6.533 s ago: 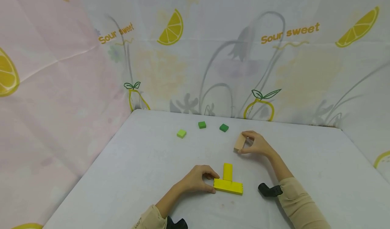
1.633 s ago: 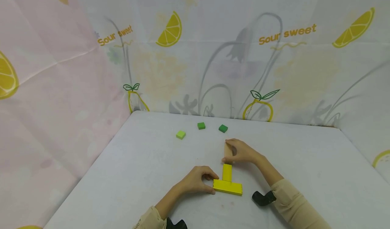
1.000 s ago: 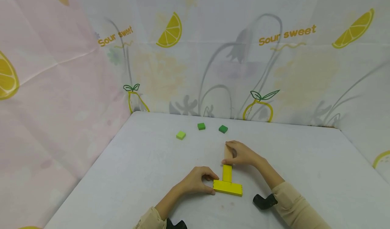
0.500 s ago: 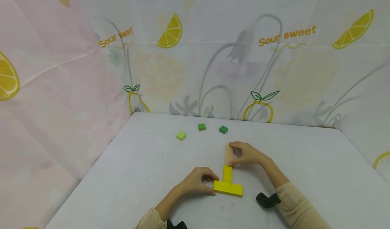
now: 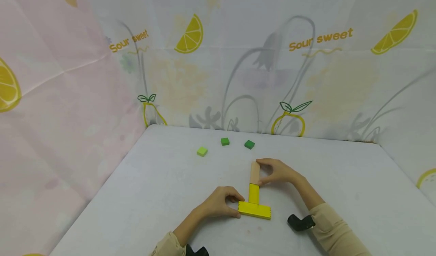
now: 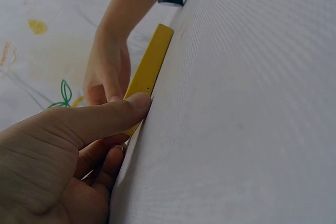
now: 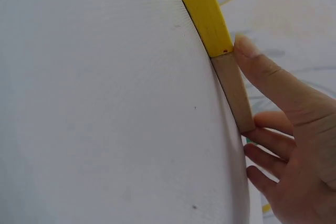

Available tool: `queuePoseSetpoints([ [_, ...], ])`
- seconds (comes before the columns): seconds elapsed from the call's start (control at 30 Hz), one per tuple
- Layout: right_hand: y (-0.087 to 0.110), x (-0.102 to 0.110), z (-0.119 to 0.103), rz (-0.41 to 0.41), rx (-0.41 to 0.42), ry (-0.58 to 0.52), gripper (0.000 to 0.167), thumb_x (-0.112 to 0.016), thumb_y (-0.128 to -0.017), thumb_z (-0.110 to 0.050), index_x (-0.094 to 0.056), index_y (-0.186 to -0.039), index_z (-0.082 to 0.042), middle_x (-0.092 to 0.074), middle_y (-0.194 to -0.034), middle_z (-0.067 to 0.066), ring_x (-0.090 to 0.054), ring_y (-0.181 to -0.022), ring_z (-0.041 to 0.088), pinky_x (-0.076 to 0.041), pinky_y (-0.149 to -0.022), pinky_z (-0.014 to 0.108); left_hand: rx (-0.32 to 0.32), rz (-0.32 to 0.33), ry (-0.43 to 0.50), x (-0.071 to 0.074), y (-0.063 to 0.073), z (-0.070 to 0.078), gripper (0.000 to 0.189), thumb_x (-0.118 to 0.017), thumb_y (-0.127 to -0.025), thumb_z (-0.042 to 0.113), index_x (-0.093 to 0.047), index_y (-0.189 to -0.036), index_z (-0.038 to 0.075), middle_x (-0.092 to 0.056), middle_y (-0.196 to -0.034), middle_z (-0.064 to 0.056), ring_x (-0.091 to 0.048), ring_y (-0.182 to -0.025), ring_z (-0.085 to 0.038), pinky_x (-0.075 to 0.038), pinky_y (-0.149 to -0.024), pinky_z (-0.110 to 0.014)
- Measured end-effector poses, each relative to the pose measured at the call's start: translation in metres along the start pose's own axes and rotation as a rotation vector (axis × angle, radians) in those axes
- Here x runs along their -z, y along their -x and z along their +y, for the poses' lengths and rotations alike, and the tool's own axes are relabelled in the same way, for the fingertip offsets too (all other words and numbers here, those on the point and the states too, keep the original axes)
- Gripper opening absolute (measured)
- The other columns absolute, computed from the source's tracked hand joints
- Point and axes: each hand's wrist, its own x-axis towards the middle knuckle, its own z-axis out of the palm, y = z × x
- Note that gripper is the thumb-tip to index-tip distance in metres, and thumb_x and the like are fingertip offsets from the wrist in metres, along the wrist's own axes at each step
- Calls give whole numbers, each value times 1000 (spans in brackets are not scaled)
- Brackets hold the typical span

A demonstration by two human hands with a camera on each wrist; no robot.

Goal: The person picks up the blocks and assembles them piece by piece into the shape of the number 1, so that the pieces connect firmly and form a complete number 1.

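Two yellow blocks form a T on the white table: a long yellow block lies crosswise at the front, and a shorter yellow block runs away from its middle. A plain wooden block continues the stem, its near end against the shorter yellow one. My left hand pinches the left end of the crosswise block; the left wrist view shows the thumb on top of this yellow block. My right hand holds the wooden block from its right side, thumb at the joint and fingertips at the far end.
Behind the T lie three small blocks: a light green one, a mid-green one and a dark green one. A printed cloth hangs at the table's back edge.
My right hand has brought the wooden block leftward and nearer, turned it in line with the yellow stem, then shifted its fingers to the block's right side. My left hand has stayed put.
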Motion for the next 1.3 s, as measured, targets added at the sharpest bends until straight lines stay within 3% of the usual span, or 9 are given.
queuePoseSetpoints([
  [0.2, 0, -2, -4, 2, -4, 44, 85, -82, -69, -40, -48, -134, 4, -48, -136, 22, -41, -127, 40, -32, -104, 53, -1, -2, -5, 0, 0, 0, 36, -83, -68, 9, -70, -101, 3, -68, -97, -4, -58, -85, -4, -48, -79, -19],
  [0.6, -3, -5, -5, 33, 44, 72, 81, -80, -72, -37, -48, -132, 7, -50, -133, 24, -44, -124, 41, -34, -102, 54, -12, 3, -5, 1, 0, -1, 35, -83, -68, 9, -70, -100, 3, -68, -97, -5, -58, -85, -4, -48, -80, -19],
  [0.87, -4, -12, -6, 64, 20, 58, 80, -79, -73, -39, -48, -132, 7, -50, -132, 25, -44, -122, 41, -35, -101, 54, 0, 5, -12, 0, 0, -1, 36, -84, -67, 9, -71, -100, 3, -68, -96, -4, -57, -85, -3, -48, -79, -19],
  [1.3, -5, -20, -19, 100, -28, 179, 82, -75, -76, -44, -46, -133, 9, -47, -131, 29, -44, -120, 43, -37, -99, 55, -6, 1, 1, 0, 0, -1, 35, -83, -68, 10, -71, -101, 4, -68, -96, -4, -57, -84, -5, -48, -78, -19],
])
